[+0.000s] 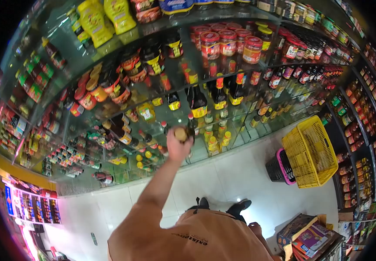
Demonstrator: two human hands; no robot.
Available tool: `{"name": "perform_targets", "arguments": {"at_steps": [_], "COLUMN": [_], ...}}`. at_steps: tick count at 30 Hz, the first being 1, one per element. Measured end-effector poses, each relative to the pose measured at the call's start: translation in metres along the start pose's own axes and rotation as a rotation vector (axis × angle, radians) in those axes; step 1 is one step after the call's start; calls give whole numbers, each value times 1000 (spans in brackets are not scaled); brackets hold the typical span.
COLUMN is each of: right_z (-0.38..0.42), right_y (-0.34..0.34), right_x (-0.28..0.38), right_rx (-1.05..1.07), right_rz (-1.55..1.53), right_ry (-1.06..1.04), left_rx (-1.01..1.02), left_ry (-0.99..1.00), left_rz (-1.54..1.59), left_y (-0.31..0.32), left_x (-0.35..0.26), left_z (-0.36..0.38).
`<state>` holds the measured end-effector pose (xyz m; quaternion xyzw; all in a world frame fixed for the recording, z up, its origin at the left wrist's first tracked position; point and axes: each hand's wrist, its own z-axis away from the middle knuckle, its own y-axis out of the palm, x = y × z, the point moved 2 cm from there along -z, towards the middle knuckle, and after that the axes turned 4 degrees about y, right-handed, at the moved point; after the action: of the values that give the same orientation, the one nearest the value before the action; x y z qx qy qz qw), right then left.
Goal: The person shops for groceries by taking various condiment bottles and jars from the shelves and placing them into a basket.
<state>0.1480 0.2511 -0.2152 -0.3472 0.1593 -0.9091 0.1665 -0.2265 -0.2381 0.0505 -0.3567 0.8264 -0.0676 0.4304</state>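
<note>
My left hand (179,147) reaches out to the glass shelves, its fingers wrapped round a dark jar with a round tan lid (180,134). Dark sauce bottles with yellow labels (198,104) stand on the shelf just beyond it. Small yellow-capped bottles (214,144) are on a lower level to its right. Low beside my body, my right hand (256,228) shows only in part; its fingers are too small and dark to make out.
Red-lidded jars (228,42) and yellow squeeze bottles (94,21) fill the higher shelves. At right are yellow baskets (312,152) and a black basket with a pink rim (279,167) on the tiled floor (153,230). Cardboard boxes (307,237) stand at lower right.
</note>
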Motion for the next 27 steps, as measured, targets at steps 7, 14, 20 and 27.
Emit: {"name": "perform_targets", "arguments": {"at_steps": [7,14,20,27], "right_z": [-3,37,40,32], "right_y": [-53,-148,-244,-388], "right_x": [196,332,312,271], "right_rx": [24,202,149,69], "right_rz": [-487,-613,-990,-1432], "right_ry": [-423,-879,-851,-923], "left_rx": [670,1020,1172,1178], "left_ry": [-355,292,422,-41], "left_rz": [-66,265,224,563], "left_y": [29,155,247,314], "left_x": [-132,-272,-355,-353], "left_z": [72,103,117,115]}}
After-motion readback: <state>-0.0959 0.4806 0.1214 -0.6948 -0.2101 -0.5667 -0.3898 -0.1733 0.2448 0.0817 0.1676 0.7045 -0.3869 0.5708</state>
